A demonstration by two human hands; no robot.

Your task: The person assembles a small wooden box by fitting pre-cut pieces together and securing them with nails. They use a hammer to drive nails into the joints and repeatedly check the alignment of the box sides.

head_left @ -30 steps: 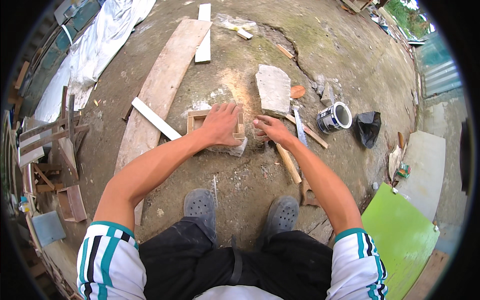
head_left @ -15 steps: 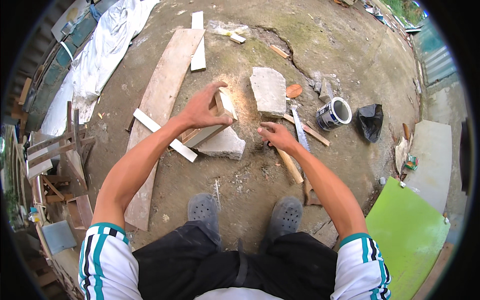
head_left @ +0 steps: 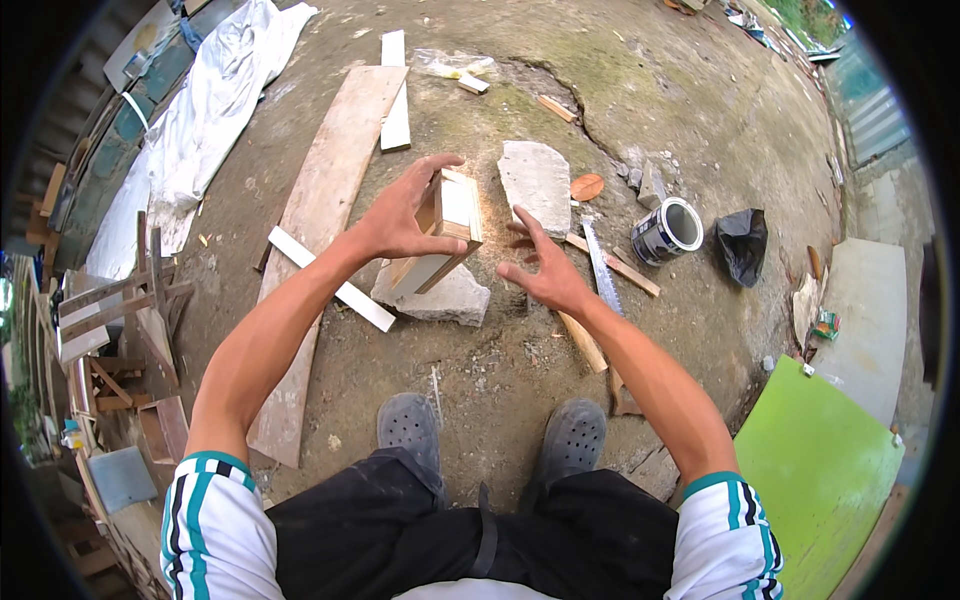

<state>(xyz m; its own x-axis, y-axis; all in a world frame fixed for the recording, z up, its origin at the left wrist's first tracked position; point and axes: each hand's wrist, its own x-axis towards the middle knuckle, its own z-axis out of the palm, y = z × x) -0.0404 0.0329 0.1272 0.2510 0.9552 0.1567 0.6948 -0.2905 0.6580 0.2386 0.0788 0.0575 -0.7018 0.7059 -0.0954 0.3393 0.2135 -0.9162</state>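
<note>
A small wooden box (head_left: 456, 215) of pale boards and strips is tilted up on a flat broken piece of concrete (head_left: 440, 298). My left hand (head_left: 405, 215) grips it from the left, thumb on the near edge and fingers over the far edge. To the right of the box, my right hand (head_left: 545, 265) is open and empty, fingers spread toward it but apart from it. Below that hand lies a wooden tool handle (head_left: 583, 343); its other end is hidden. A handsaw (head_left: 601, 262) lies just beyond my right wrist, its blade pointing away.
A second concrete slab (head_left: 535, 185) lies beyond the hands, with sawdust beside it. A paint can (head_left: 667, 231) and a black plastic bag (head_left: 740, 246) stand at right. Left are a long plank (head_left: 325, 195) and a white strip (head_left: 333, 280). A green sheet (head_left: 815, 470) lies near right.
My right hand has lifted from beside the wooden handle and opened, moving up toward the box. My left hand has turned the box slightly, keeping its grip.
</note>
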